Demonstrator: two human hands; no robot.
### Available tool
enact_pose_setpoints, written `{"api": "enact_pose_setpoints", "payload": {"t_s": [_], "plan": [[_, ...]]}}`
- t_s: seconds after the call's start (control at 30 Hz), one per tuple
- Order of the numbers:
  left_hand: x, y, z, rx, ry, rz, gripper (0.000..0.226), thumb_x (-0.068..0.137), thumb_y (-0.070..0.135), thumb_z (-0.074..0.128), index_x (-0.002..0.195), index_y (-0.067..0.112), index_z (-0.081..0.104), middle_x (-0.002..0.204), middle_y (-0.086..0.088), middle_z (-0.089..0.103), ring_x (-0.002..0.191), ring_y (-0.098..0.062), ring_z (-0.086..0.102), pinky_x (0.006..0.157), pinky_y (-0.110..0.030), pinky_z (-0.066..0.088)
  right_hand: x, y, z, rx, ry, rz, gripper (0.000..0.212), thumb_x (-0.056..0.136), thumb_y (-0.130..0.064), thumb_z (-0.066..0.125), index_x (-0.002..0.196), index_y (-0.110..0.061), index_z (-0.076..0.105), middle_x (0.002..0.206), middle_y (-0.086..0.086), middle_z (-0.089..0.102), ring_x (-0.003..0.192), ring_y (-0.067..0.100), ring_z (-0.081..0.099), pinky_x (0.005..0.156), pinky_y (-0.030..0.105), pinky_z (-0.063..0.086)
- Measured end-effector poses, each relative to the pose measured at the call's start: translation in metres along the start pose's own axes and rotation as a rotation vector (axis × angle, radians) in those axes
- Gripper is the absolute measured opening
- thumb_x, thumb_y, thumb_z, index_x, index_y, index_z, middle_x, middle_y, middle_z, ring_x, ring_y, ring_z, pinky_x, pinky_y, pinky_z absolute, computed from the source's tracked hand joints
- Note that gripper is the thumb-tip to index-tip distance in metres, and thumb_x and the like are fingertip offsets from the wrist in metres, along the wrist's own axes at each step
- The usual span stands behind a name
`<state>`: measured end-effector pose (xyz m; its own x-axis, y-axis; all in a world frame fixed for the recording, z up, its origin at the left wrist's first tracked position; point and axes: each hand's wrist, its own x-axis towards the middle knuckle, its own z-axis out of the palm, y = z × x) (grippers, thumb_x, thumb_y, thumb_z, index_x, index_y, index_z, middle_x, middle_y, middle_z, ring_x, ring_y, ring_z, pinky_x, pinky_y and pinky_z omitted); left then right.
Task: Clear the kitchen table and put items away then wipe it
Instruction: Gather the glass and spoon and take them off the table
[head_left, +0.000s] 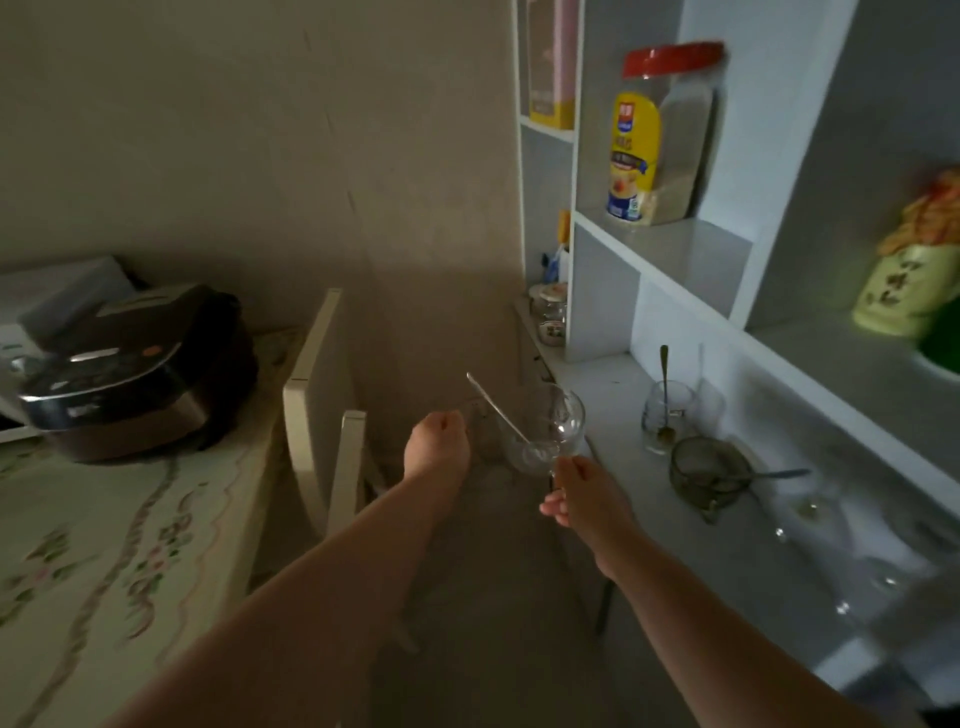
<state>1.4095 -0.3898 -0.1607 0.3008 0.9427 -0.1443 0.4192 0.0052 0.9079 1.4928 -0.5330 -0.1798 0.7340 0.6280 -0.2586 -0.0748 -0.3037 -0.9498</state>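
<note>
The person stands between the flower-clothed worktop (104, 545) on their left and a white shelf unit on their right, both arms reaching forward. The thing being carried, a clear glass (550, 421) with a long spoon (491, 405) in it, hangs in the air just short of the near corner of the unit's bottom shelf (602, 379). It lies ahead of the right hand (582, 499) and a little right of the left hand (439, 441). The right hand is the nearer one to the shelf and pinches the glass low down, by a stem or a handle; I cannot make out which. The spoon's long axis leans up and left out of the bowl, toward the left hand. To my eye the set-down calls for a short move rightward and forward, onto bare shelf before the spoon jar (667, 421) and the strainer cup (701, 473). The left hand's fingers are curled beside something faint and see-through, and whether they grip it I cannot tell. Further glassware along the shelf is blurred, and the dim light hides the glass's base behind the right fingers. A multicooker (135, 374) sits on the worktop.
</note>
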Motion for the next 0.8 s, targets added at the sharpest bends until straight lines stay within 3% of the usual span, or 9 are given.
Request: {"api": "enact_pose_setpoints", "payload": {"t_s": [0.1, 0.23, 0.4, 0.63, 0.8], "plan": [[0.011, 0.004, 0.023, 0.102, -0.023, -0.034, 0.025, 0.091, 0.023, 0.047, 0.094, 0.009, 0.068, 0.098, -0.015, 0.068, 0.091, -0.033, 0.063, 0.080, -0.042, 0.054, 0.020, 0.001, -0.015, -0.032, -0.001, -0.003, 0.025, 0.101, -0.027, 0.040, 0.081, -0.022, 0.054, 0.081, 0.012, 0.065, 0.066, 0.013, 0.063, 0.075, 0.036, 0.052], [0.031, 0.009, 0.048, 0.130, -0.066, -0.074, 0.026, 0.093, 0.020, 0.046, 0.097, 0.011, 0.069, 0.100, -0.013, 0.068, 0.093, -0.031, 0.064, 0.083, -0.042, 0.055, 0.050, 0.007, -0.024, -0.040, 0.024, 0.023, 0.026, 0.101, -0.030, 0.039, 0.081, -0.023, 0.055, 0.085, 0.012, 0.068, 0.072, 0.017, 0.066, 0.083, 0.041, 0.053], [0.069, 0.014, 0.078, 0.196, -0.142, -0.061, 0.028, 0.091, 0.017, 0.047, 0.101, 0.003, 0.069, 0.108, -0.020, 0.067, 0.103, -0.038, 0.063, 0.088, -0.048, 0.054, 0.087, 0.015, -0.028, -0.015, 0.075, 0.104, 0.028, 0.101, -0.029, 0.038, 0.083, -0.016, 0.055, 0.087, 0.012, 0.067, 0.081, 0.023, 0.068, 0.082, 0.041, 0.053], [0.136, 0.033, 0.127, 0.315, -0.265, 0.015, 0.028, 0.092, 0.015, 0.046, 0.101, 0.002, 0.069, 0.108, -0.021, 0.068, 0.100, -0.037, 0.064, 0.081, -0.038, 0.052, 0.166, 0.017, -0.025, 0.034, 0.150, 0.204, 0.027, 0.100, -0.029, 0.040, 0.080, -0.015, 0.051, 0.085, 0.010, 0.063, 0.081, 0.022, 0.065, 0.069, 0.030, 0.048], [0.196, 0.035, 0.160, 0.361, -0.383, -0.007, 0.029, 0.092, 0.017, 0.047, 0.106, 0.004, 0.069, 0.107, -0.017, 0.068, 0.100, -0.034, 0.065, 0.082, -0.038, 0.056, 0.227, 0.021, -0.015, 0.032, 0.219, 0.302, 0.028, 0.102, -0.030, 0.036, 0.081, -0.017, 0.050, 0.089, 0.009, 0.060, 0.076, 0.019, 0.062, 0.072, 0.034, 0.050]]}}
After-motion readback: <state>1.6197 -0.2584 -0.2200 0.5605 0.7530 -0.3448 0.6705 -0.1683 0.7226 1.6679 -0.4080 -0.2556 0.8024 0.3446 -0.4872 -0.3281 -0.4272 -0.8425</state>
